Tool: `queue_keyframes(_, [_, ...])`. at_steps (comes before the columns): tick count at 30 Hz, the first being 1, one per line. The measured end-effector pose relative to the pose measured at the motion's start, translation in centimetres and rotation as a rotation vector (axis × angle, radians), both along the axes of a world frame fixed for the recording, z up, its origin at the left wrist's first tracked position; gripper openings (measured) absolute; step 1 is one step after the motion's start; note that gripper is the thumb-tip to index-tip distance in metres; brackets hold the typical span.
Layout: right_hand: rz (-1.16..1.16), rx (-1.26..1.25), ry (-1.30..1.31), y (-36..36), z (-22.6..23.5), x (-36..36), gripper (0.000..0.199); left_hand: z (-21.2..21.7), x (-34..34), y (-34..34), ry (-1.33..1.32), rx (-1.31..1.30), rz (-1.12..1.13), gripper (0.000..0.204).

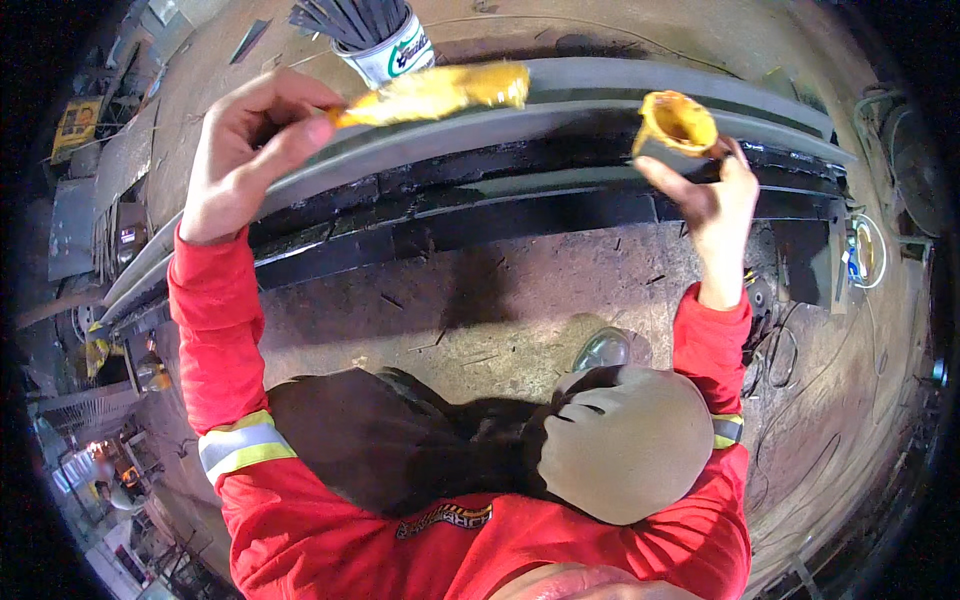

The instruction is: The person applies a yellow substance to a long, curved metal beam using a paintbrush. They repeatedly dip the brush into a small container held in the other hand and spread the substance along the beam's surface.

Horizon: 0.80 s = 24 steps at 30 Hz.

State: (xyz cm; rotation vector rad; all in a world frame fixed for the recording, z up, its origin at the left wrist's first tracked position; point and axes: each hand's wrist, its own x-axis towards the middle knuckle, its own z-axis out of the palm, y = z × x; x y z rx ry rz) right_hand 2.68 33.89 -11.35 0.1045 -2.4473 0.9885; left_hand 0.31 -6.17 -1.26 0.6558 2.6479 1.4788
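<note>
My left hand [262, 135] is raised at the upper left, its thumb and fingers pinching the narrow end of a long, glossy yellow thing [440, 92]. Its wide end points right and is smeared by motion; whether it is a paintbrush or a coated stick I cannot tell. At the upper right my right hand [715, 185] grips a small round pot [680, 128] from below and the side. The pot's rim and inner wall are covered in yellow, and its open mouth faces me. A gap separates the pot from the yellow thing.
Long grey and black metal beams [590, 185] run across in front of me. Beyond them stands a white bucket [390, 58] full of dark metal strips. Cables [780, 355] lie on the floor at right, and a coiled white hose [866, 250] lies farther right. Metal sheets lean at left.
</note>
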Motion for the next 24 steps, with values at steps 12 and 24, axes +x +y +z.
queue_keyframes(12, [-0.110,-0.262,-0.033,5.1,0.6,-0.3,0.045,0.1,-2.3,2.6,0.093,-0.889,-0.337,0.018])
queue_keyframes(24, [-0.170,-0.268,-0.054,9.1,-0.4,0.9,0.051,-3.7,-7.9,16.1,0.125,-0.553,-0.566,0.019])
